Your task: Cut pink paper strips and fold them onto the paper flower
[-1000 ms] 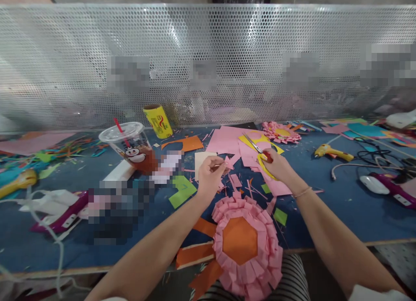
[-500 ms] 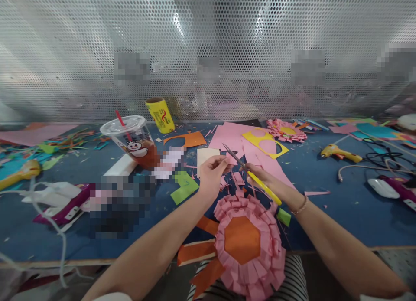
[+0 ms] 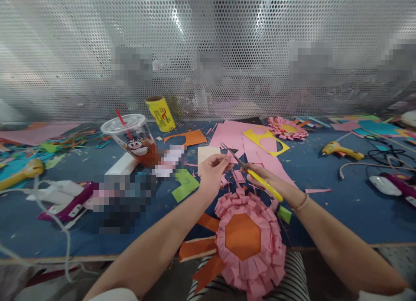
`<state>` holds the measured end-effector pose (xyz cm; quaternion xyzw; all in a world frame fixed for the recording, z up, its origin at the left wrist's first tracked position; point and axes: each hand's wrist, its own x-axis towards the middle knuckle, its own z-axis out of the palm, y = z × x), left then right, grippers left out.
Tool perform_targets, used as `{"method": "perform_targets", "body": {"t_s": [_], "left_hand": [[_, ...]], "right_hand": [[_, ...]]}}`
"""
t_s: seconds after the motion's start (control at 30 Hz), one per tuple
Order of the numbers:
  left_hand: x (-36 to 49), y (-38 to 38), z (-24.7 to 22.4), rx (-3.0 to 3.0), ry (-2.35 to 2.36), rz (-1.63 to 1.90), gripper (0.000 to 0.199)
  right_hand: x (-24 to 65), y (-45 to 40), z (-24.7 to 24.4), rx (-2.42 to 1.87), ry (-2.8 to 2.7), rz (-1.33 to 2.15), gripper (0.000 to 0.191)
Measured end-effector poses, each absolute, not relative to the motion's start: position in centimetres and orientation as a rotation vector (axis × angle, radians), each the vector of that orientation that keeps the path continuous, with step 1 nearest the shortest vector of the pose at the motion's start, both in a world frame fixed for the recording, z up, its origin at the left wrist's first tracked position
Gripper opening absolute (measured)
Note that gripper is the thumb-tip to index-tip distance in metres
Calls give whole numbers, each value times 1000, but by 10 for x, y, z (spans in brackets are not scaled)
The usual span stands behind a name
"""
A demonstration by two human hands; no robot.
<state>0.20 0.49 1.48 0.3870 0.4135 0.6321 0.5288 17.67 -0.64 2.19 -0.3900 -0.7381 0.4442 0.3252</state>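
Observation:
Between the fingertips of my left hand (image 3: 212, 171) is a small pink paper piece (image 3: 231, 158). My right hand (image 3: 264, 176) is closed on yellow-handled scissors (image 3: 264, 183), whose blades point up and left beside the pink piece. Below both hands, a large pink ruffled paper rosette (image 3: 250, 244) with an orange hexagonal centre and orange tails lies over the table edge and my striped lap. Pink paper sheets (image 3: 225, 134) and small pink scraps lie behind and under my hands.
A plastic cup (image 3: 138, 140) with a red straw and a yellow roll (image 3: 161, 114) stand at the back left. Glue guns (image 3: 342, 151) and cables lie on both sides. A perforated metal screen (image 3: 208, 27) rises behind the table (image 3: 341, 223).
The view has shifted slightly. Both hands stay nearly where they were, with the pink piece and scissors still held.

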Motion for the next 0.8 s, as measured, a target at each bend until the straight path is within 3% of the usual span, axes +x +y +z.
{"method": "perform_targets", "body": {"t_s": [0.43, 0.67, 0.8], "left_hand": [[2, 5, 15, 904, 980, 1494, 25], [2, 7, 13, 793, 933, 1474, 27], [3, 8, 13, 751, 924, 1449, 26]], "right_hand": [[176, -5, 14, -997, -1884, 1243, 32], [167, -5, 10, -1082, -1869, 1170, 25], [165, -3, 7, -1146, -1843, 1092, 30]]}}
